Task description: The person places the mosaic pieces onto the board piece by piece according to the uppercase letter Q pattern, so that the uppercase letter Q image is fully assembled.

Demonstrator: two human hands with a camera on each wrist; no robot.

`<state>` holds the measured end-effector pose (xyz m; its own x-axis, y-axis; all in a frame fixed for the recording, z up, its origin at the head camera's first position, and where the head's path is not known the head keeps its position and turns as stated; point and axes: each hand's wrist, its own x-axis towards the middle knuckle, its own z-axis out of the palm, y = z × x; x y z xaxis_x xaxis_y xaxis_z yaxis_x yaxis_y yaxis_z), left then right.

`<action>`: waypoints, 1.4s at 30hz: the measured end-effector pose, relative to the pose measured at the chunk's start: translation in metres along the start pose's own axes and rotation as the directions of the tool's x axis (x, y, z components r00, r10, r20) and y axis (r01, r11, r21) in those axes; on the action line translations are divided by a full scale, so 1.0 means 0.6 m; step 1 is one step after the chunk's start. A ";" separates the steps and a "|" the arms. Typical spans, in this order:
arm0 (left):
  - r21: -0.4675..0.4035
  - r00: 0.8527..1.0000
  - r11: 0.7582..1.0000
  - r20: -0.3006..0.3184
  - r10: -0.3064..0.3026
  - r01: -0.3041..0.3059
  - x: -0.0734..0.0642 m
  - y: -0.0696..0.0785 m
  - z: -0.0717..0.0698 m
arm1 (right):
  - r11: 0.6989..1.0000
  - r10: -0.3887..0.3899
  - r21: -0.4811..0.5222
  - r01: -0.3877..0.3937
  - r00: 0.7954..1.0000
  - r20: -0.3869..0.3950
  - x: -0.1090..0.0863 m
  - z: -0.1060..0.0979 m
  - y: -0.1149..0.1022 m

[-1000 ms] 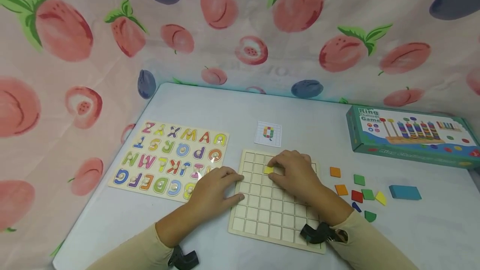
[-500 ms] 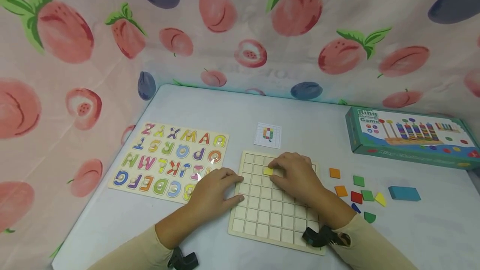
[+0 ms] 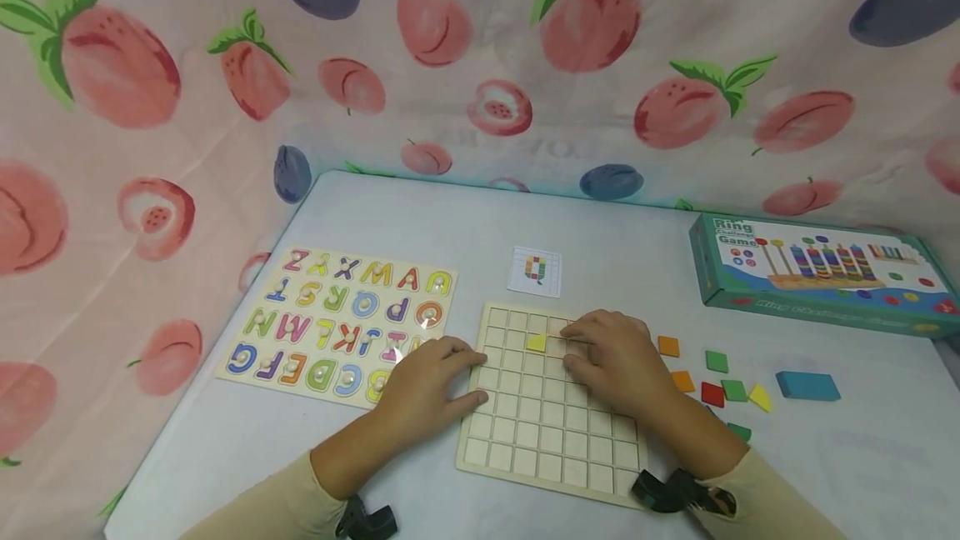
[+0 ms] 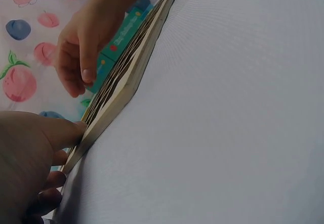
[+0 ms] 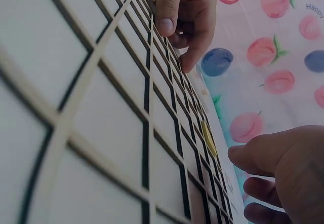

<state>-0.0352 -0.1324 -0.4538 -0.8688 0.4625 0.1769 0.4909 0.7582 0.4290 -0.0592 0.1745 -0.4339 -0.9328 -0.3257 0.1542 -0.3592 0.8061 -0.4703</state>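
Note:
A wooden grid board lies flat in front of me. One small yellow piece sits in a cell of its second row from the top, third from the left. My right hand hovers just right of that piece, thumb and fingers apart with nothing between them. In the right wrist view, a gap shows between the right thumb and the yellow piece. My left hand rests at the board's left edge, where thumb and forefinger touch it; the left wrist view shows the left thumb against the rim.
Right of the board lie loose orange, green, red and yellow pieces, plus a blue block. A picture card lies behind the board. An alphabet puzzle is at left, a game box back right.
My right hand has let go of the yellow piece and moved right, leaving it in its cell. The left hand stays at the board's edge.

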 end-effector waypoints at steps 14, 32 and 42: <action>0.021 1.000 1.000 0.008 0.001 -0.001 0.001 -0.001 0.000 | 1.000 0.031 0.002 -0.031 0.995 -0.096 -0.074 -0.041 0.048; 0.016 1.000 1.000 -0.002 0.010 -0.010 0.001 0.000 0.000 | 0.982 0.164 -0.074 -0.172 0.980 -0.110 -0.138 -0.080 0.110; 0.024 1.000 1.000 -0.003 0.000 0.000 0.001 0.004 -0.001 | 0.968 0.200 -0.139 -0.208 0.977 -0.068 -0.166 -0.095 0.135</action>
<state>-0.0346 -0.1308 -0.4521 -0.8689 0.4614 0.1795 0.4925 0.7689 0.4078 0.0027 0.3006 -0.4376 -0.9855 -0.1235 0.1163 -0.1581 0.9170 -0.3663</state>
